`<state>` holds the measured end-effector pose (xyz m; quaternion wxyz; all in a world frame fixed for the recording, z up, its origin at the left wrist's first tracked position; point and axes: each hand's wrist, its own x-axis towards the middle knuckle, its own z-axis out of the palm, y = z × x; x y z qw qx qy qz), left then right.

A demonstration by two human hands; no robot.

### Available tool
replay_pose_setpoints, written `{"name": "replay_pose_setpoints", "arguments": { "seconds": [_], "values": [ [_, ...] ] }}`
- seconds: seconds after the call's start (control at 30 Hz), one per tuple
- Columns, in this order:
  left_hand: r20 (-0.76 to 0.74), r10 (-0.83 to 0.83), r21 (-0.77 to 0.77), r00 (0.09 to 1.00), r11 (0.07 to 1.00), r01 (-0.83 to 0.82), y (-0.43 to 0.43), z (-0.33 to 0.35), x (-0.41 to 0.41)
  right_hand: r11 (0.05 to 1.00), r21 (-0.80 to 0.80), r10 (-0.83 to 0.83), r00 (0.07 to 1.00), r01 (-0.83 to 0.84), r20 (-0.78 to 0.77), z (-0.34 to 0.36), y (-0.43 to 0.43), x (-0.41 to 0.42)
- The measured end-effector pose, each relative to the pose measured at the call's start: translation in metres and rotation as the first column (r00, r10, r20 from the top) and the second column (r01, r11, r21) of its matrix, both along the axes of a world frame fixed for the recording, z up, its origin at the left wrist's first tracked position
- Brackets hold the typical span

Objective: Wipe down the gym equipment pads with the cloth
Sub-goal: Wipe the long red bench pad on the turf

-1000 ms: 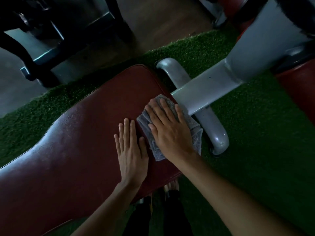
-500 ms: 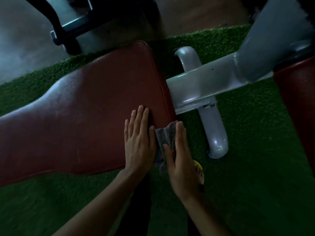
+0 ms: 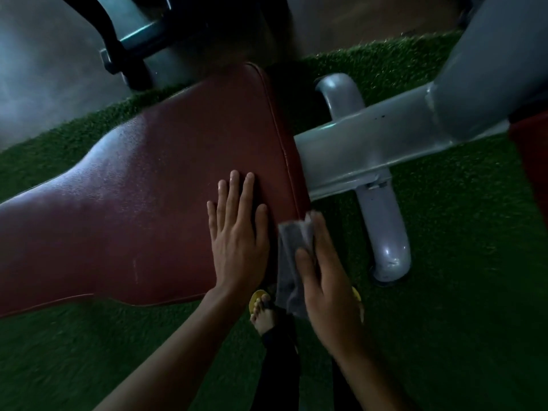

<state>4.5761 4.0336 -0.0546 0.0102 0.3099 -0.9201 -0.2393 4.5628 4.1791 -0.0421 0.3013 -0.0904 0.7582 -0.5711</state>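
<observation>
The grey cloth (image 3: 292,262) hangs at the right corner of the long red pad (image 3: 148,209), against its side edge and off the top face. The right hand (image 3: 326,277) pinches it between thumb and fingers. The left hand (image 3: 237,235) lies flat and open on the pad top, just beside the cloth. I judge the wiping is at the edge of this pad; which part of the top is already clean, I cannot tell. Another red pad (image 3: 530,173), behind the grey frame (image 3: 370,143), seems left to do.
</observation>
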Motion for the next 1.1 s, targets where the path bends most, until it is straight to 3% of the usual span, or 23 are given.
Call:
{"name": "replay_pose_setpoints", "arguments": {
  "seconds": [0.23,0.37,0.63,0.83,1.0,1.1],
  "values": [
    [-0.034,0.008,-0.026,0.999,1.000,-0.009,-0.009,0.002,-0.016,0.997,0.076,0.009,0.994,-0.001,-0.110,-0.019,-0.042,-0.059],
    [-0.038,-0.051,-0.021,0.998,0.999,0.050,-0.023,-0.001,-0.030,0.999,0.035,-0.022,0.984,0.029,-0.178,-0.016,-0.032,-0.034],
    [-0.047,-0.011,-0.060,0.999,0.998,0.008,-0.071,-0.008,-0.073,0.984,0.171,0.109,0.933,-0.052,-0.342,-0.032,-0.073,-0.087],
    [-0.084,-0.043,-0.077,0.996,0.996,0.037,-0.081,-0.015,-0.077,0.972,0.191,0.194,0.923,-0.135,-0.332,-0.023,-0.067,-0.087],
    [-0.119,0.015,-0.085,0.993,0.996,-0.025,-0.079,-0.020,-0.077,0.971,0.203,0.162,0.975,-0.129,-0.155,-0.022,-0.127,-0.169],
    [-0.105,0.036,-0.103,0.994,0.994,-0.047,-0.076,-0.019,-0.077,0.968,0.205,0.175,0.975,-0.146,-0.133,-0.020,-0.128,-0.172]
  ]
}}
